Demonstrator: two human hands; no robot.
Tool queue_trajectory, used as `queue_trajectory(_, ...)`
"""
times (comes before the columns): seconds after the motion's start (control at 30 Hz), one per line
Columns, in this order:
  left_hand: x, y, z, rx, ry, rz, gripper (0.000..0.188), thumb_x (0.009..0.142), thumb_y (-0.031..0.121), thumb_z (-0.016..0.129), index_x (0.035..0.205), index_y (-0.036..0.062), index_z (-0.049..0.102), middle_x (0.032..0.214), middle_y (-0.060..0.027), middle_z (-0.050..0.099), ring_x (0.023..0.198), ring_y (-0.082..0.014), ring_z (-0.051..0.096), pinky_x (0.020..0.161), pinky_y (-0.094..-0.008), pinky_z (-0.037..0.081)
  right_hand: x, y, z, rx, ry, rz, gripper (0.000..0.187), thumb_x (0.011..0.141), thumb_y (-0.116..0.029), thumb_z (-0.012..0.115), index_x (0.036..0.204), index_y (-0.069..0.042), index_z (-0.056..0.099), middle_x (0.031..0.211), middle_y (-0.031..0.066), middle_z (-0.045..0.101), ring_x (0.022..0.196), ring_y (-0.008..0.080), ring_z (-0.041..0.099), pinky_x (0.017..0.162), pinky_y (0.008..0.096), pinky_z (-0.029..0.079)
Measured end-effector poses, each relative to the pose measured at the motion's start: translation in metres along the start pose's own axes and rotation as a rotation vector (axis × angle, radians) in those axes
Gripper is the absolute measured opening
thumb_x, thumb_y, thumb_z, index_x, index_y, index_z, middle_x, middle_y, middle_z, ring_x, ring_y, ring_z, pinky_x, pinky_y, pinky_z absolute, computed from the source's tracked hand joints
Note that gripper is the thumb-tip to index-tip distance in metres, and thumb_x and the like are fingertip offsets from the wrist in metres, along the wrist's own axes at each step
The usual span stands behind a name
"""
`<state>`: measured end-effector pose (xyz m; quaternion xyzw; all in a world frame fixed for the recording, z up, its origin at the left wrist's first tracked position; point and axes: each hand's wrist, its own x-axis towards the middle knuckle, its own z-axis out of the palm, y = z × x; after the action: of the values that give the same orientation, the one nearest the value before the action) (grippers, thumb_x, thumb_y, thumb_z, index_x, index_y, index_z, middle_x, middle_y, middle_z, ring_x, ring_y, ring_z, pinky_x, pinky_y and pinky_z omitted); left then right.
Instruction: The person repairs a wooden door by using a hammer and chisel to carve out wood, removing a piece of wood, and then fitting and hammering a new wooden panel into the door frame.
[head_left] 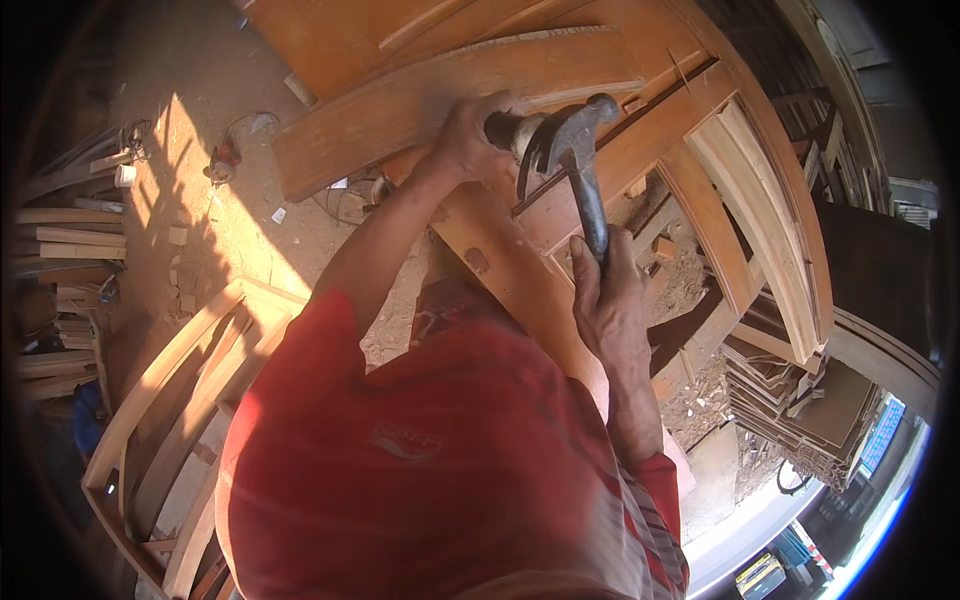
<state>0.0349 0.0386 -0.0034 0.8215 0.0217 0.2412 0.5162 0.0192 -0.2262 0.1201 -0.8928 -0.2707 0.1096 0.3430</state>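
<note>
My right hand (612,300) is wrapped round the dark metal handle of a claw hammer (590,205), whose head is raised over the woodwork. Close to the hammer's claw, my left hand (474,140) is closed on a dark, round-ended handle (503,129) with a pale part beside it. The hammer head partly covers that piece, so its kind and its far end cannot be made out. Beneath both hands lies brown varnished door woodwork (520,255) with panels and grooves. A wide curved board (360,125) lies behind my left hand.
An arched wooden frame (745,190) curves along the right. Another curved frame (130,425) stands at lower left. A small red power tool (222,160) with a cord lies on the dusty floor. Timber pieces (80,242) are stacked at far left, thin boards (790,410) at right.
</note>
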Motion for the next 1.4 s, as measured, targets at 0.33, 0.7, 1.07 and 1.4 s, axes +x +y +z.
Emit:
queue_trajectory(0.33, -0.019, 0.018, 0.017, -0.228, 0.081, -0.052, 0.026, 0.080, 0.013, 0.082, 0.100, 0.0040, 0.069, 0.085, -0.0038, 0.071, 0.076, -0.0095, 0.063, 0.070, -0.0297, 0.052, -0.027, 0.017, -0.013, 0.093, -0.129, 0.132, 0.031, 0.104, -0.032, 0.060, 0.108, -0.002, 0.056, 0.072, 0.0226, 0.063, 0.073, 0.0443, 0.066, 0.065, 0.0492, 0.049)
queue_trajectory(0.7, 0.001, 0.042, 0.002, -0.190, 0.124, -0.140, 0.018, 0.089, 0.013, 0.076, 0.086, 0.0071, 0.058, 0.080, 0.0042, 0.055, 0.074, -0.0071, 0.051, 0.069, -0.0273, 0.044, -0.032, 0.064, -0.008, 0.220, -0.058, 0.237, 0.034, 0.104, -0.031, 0.057, 0.103, 0.002, 0.055, 0.075, 0.0276, 0.065, 0.078, 0.0503, 0.065, 0.069, 0.0532, 0.049)
queue_trajectory(1.07, 0.006, 0.026, -0.006, -0.174, 0.117, -0.238, 0.022, 0.092, 0.015, 0.070, 0.078, 0.0085, 0.055, 0.065, 0.0055, 0.048, 0.060, -0.0055, 0.042, 0.056, -0.0267, 0.035, -0.055, 0.076, 0.017, 0.006, -0.263, 0.090, 0.033, 0.102, -0.033, 0.061, 0.109, -0.001, 0.059, 0.085, 0.0245, 0.067, 0.078, 0.0460, 0.067, 0.069, 0.0504, 0.053)
queue_trajectory(1.4, 0.005, 0.037, -0.002, -0.287, 0.145, -0.287, 0.019, 0.090, 0.016, 0.073, 0.083, 0.0061, 0.059, 0.074, 0.0043, 0.055, 0.066, -0.0058, 0.050, 0.061, -0.0263, 0.042, 0.030, 0.007, 0.023, 0.200, 0.327, -0.407, 0.047, 0.087, -0.026, 0.078, 0.126, -0.006, 0.063, 0.121, 0.0187, 0.061, 0.110, 0.0395, 0.058, 0.091, 0.0490, 0.050)
